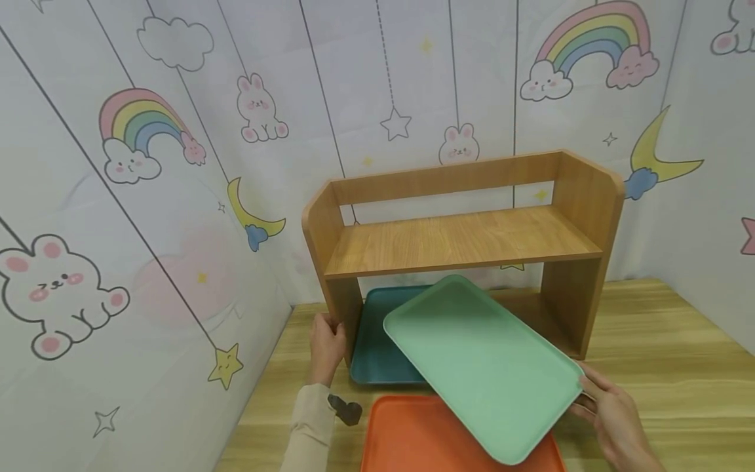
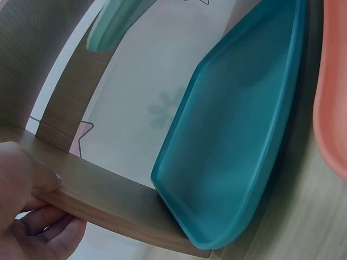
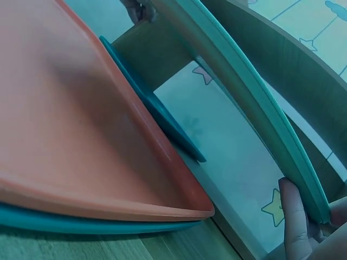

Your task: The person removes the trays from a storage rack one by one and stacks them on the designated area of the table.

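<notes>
A mint green tray (image 1: 483, 367) is tilted in front of the wooden desk shelf (image 1: 466, 239), its far end overlapping the shelf's lower opening. My right hand (image 1: 616, 416) grips this tray by its near right corner, thumb on one face and fingers on the other. With my left hand (image 1: 327, 344) I hold the front edge of the shelf's left side panel (image 2: 108, 200), fingers curled round it. A dark teal tray (image 1: 380, 334) lies on the lower level at the left, partly hidden behind the mint one. Nearer me, an orange tray (image 1: 407, 436) lies below the mint tray.
Another teal tray (image 3: 108, 226) lies directly under the orange one, as the right wrist view shows. The shelf's upper board (image 1: 413, 246) bears nothing. The wood-grain table (image 1: 660, 347) meets walls covered in a cartoon-print cloth (image 1: 366, 78) at the back and sides.
</notes>
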Motion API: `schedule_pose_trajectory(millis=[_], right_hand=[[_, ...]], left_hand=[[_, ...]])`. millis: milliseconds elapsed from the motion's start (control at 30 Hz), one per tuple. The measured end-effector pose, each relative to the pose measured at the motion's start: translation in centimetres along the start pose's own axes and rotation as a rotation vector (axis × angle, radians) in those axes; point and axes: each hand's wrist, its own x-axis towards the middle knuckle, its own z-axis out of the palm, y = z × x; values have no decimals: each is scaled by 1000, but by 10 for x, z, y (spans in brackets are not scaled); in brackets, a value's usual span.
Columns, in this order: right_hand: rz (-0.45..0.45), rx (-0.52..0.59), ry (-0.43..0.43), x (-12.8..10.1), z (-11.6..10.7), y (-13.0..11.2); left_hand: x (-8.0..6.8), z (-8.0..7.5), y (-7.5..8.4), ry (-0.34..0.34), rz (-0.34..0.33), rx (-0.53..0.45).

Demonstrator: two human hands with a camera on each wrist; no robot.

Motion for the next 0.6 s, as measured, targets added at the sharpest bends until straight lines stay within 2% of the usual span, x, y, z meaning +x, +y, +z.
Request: schedule_pose_trajectory(millis=[200,400,600], right_hand=[[-1,-57,5,2,1,1],[37,-110,17,2,1,1],[43,-134,-11,1,3,1]], left_hand=[[1,0,-1,-2,-6,12],[1,0,-1,-5,-11,11],[1,0,0,-22,-39,9]])
